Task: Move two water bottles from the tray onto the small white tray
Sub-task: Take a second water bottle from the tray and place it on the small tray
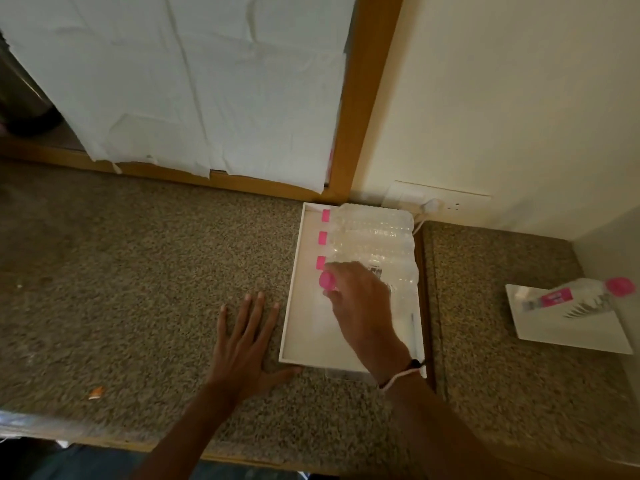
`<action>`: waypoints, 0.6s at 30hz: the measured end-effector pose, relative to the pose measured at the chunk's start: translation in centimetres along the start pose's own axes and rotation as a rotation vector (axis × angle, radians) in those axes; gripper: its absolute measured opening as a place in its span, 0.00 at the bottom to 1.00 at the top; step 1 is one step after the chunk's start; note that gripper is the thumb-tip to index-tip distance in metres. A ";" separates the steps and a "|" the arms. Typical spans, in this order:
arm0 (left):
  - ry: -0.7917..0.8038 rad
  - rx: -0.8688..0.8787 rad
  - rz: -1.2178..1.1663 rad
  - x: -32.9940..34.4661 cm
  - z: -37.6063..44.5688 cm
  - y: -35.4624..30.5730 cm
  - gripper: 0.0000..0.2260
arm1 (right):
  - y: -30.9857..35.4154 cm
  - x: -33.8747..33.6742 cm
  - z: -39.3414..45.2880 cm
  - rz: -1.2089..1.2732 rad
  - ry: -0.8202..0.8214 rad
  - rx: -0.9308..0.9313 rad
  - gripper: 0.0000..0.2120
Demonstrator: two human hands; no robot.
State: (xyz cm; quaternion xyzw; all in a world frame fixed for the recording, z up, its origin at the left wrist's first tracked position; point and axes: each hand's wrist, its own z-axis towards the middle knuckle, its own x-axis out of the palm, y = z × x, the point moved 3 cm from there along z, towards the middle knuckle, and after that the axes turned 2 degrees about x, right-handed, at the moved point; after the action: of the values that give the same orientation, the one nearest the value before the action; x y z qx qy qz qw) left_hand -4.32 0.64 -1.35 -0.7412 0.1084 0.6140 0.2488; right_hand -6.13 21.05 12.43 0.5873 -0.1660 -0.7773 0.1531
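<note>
A long white tray [301, 306] lies on the speckled counter with several clear water bottles [374, 233] lying side by side, their pink caps pointing left. My right hand [360, 299] is closed around the nearest bottle [327, 281] just behind its pink cap, inside the tray. My left hand [247, 341] rests flat on the counter, fingers spread, its thumb touching the tray's near left corner. At the far right, a small white tray [568, 327] holds one bottle [571, 296] with a pink label and cap, lying on its side.
A wood-framed panel covered in white paper stands behind the counter. A wall socket [429, 204] with a white plug and cable sits behind the long tray. A seam [429, 306] splits the counter between the two trays. An orange scrap [95, 393] lies near the front edge.
</note>
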 end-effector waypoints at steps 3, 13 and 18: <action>-0.019 0.002 0.017 0.1 -0.1 -0.1 0.52 | -1.0 -4.3 -0.3 0.103 -0.068 0.158 0.20; 0.051 -0.030 0.068 0.0 0.0 -0.2 0.54 | -3.9 -7.3 -1.2 0.348 0.004 0.265 0.21; 0.002 -0.105 0.074 -1.8 1.2 -1.8 0.60 | -5.9 -10.5 -2.1 0.458 -0.128 0.231 0.21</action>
State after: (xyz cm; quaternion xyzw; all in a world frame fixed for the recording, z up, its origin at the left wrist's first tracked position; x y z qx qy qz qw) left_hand -4.91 2.55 0.66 -0.7492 0.1036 0.6270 0.1866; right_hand -1.65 30.73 18.33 0.4977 -0.3916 -0.7337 0.2461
